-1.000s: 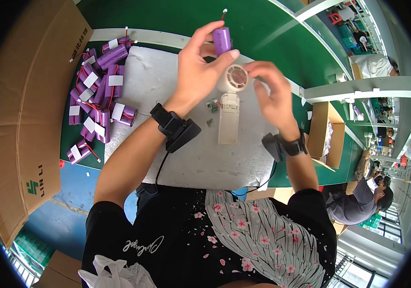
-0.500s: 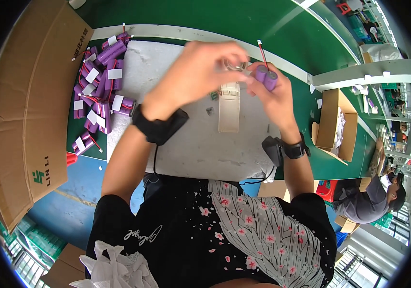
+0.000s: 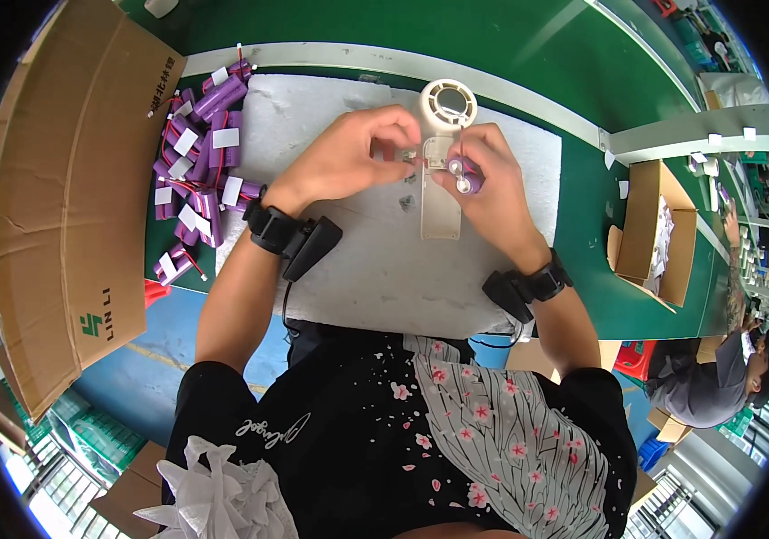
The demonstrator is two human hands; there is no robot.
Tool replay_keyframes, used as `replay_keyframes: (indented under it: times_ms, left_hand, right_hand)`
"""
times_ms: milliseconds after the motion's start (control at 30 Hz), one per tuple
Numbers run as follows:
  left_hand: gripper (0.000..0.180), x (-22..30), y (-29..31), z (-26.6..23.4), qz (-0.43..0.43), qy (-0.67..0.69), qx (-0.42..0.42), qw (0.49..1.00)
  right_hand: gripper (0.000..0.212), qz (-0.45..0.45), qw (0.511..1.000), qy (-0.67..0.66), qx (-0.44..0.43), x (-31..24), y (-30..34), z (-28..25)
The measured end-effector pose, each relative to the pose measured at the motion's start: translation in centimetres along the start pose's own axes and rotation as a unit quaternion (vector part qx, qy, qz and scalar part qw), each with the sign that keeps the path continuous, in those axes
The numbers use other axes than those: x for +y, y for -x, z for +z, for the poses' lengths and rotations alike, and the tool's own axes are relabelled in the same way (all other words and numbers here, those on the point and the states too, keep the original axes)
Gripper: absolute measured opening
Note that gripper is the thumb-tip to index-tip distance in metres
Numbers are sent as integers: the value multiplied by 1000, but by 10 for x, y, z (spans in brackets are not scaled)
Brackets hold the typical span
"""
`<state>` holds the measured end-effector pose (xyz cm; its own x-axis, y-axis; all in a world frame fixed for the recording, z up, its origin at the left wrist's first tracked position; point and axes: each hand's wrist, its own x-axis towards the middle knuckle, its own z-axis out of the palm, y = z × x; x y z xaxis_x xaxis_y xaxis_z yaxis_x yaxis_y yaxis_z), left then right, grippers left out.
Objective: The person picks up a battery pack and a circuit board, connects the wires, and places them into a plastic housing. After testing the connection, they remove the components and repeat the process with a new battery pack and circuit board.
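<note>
My right hand (image 3: 492,184) is closed round a purple two-cell battery pack (image 3: 465,182), its round ends facing up. From the pack a thin red wire runs leftward to the fingertips of my left hand (image 3: 353,157). Those fingers are pinched on a small pale part, too small to make out, at the wire's end. Between and beneath both hands lies an off-white plastic housing (image 3: 441,216), long and open-faced. Its round head (image 3: 448,103) has a ring of slots and points away from me. Fingers partly cover the housing's middle.
A pale foam pad (image 3: 357,269) lies under the work on the green table. Several purple battery packs (image 3: 200,162) with white labels are heaped left of it, beside a large cardboard box (image 3: 70,225). An open carton (image 3: 640,229) stands right. A co-worker (image 3: 717,382) sits far right.
My left hand has left the round head and come down to a pinch beside the housing. My right hand has brought the battery pack lower, close over the housing.
</note>
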<state>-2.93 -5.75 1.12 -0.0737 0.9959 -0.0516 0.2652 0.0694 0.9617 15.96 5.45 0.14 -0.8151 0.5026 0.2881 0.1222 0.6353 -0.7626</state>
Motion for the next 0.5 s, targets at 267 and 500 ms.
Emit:
replay_keyframes:
  times_ms: [267,500]
  left_hand:
    - [26,-6,3,-1,32,30,-32,999]
    - [29,-6,4,2,16,86,-41,995]
  right_hand:
    - [25,-123,989,75,15,-5,-3,0]
    - [22,-123,990,62,27,-4,-5,9]
